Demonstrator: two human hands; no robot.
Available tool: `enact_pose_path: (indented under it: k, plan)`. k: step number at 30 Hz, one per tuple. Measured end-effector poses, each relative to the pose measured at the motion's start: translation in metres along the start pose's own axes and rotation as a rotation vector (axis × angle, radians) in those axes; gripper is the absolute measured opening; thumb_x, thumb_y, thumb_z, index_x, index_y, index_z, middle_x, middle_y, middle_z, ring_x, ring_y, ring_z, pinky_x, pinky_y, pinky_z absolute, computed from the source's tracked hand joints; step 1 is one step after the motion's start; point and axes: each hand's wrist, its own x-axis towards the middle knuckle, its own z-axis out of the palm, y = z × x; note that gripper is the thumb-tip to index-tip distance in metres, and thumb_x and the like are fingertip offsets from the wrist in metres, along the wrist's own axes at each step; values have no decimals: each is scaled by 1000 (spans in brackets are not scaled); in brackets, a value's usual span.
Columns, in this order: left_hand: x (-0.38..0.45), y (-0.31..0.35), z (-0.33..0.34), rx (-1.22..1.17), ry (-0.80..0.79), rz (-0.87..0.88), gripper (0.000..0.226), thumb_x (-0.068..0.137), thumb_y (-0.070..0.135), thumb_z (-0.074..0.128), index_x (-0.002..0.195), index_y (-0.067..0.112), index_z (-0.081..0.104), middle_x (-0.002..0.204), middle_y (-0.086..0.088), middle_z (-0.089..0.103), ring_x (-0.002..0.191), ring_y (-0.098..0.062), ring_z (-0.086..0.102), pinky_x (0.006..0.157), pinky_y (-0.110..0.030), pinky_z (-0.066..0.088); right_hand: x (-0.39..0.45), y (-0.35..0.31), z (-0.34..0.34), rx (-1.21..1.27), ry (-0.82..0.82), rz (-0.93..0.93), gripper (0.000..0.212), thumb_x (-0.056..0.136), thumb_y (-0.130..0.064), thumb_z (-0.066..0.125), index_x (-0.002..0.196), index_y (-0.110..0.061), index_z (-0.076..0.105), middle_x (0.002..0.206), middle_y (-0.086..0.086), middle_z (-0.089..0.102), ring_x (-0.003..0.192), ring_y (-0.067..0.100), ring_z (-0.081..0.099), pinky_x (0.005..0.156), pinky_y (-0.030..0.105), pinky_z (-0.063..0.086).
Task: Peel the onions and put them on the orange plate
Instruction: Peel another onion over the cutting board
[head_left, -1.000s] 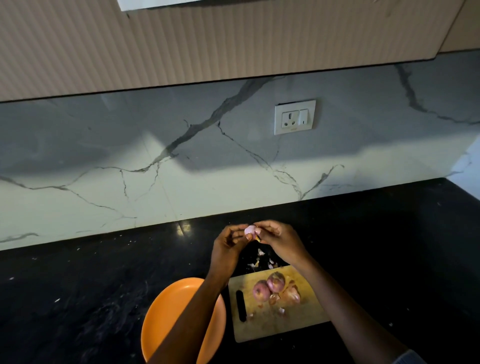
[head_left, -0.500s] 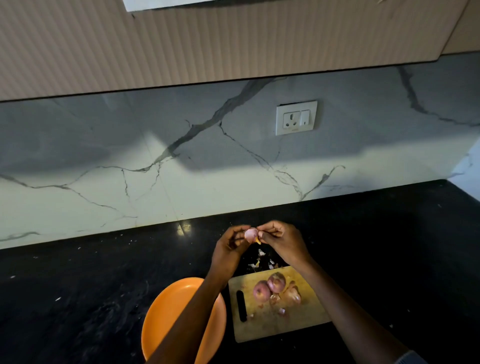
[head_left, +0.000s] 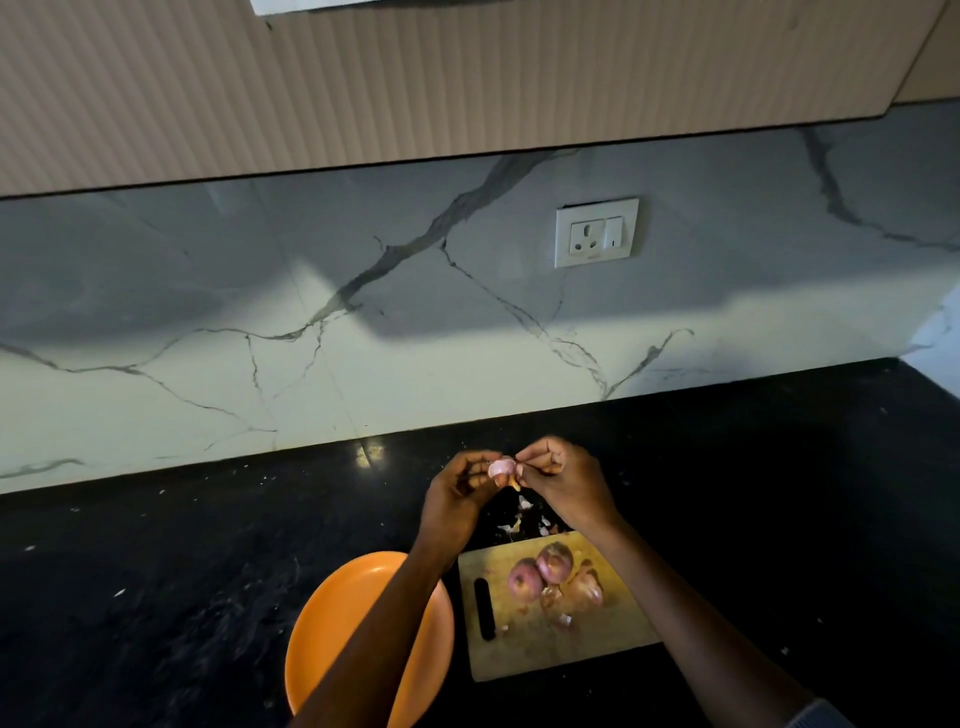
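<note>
A small pale pink onion (head_left: 502, 467) is held in the air above the black counter, between both hands. My left hand (head_left: 456, 499) grips it from the left with curled fingers. My right hand (head_left: 566, 480) pinches at its right side, where a bit of skin hangs down. Two reddish onions (head_left: 540, 569) lie on the wooden cutting board (head_left: 602, 649), with loose brown skins (head_left: 584, 592) beside them. The orange plate (head_left: 332, 623) sits left of the board, partly hidden by my left forearm, and the part that shows has nothing on it.
Peel scraps (head_left: 524, 519) lie on the black counter (head_left: 156, 571) just behind the board. A marble backsplash with a wall socket (head_left: 596, 232) rises behind the counter. Ribbed cabinets hang overhead.
Both hands have stayed in place over the counter with the small onion between them; the fingers shifted slightly as they work at its skin.
</note>
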Motion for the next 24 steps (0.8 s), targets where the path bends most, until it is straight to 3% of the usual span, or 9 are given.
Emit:
enact_pose_path:
  k: [3, 7, 24]
  plan:
    - [1, 0, 1, -13, 8, 5, 21, 90, 10, 72, 108, 19, 69, 105, 3, 76, 101, -12, 71, 86, -22, 55, 0, -6, 0, -37, 32, -4, 18, 82, -15, 83, 87, -24, 68, 77, -7, 73, 74, -1, 70, 69, 18, 56]
    - [3, 0, 3, -10, 10, 27, 22, 90, 8, 72, 109, 19, 69, 106, 5, 76, 102, -11, 71, 87, -23, 55, 1, -10, 2, -45, 65, 16, 26, 79, -8, 84, 85, -27, 66, 77, -9, 71, 69, -5, 67, 65, 9, 50]
    - [6, -4, 0, -36, -41, 32, 25, 92, 7, 68, 117, 9, 66, 113, -7, 73, 108, -21, 69, 92, -31, 56, -3, -19, 4, -59, 55, 22, 27, 72, -17, 90, 89, -21, 69, 78, -11, 71, 71, -9, 66, 64, 9, 51]
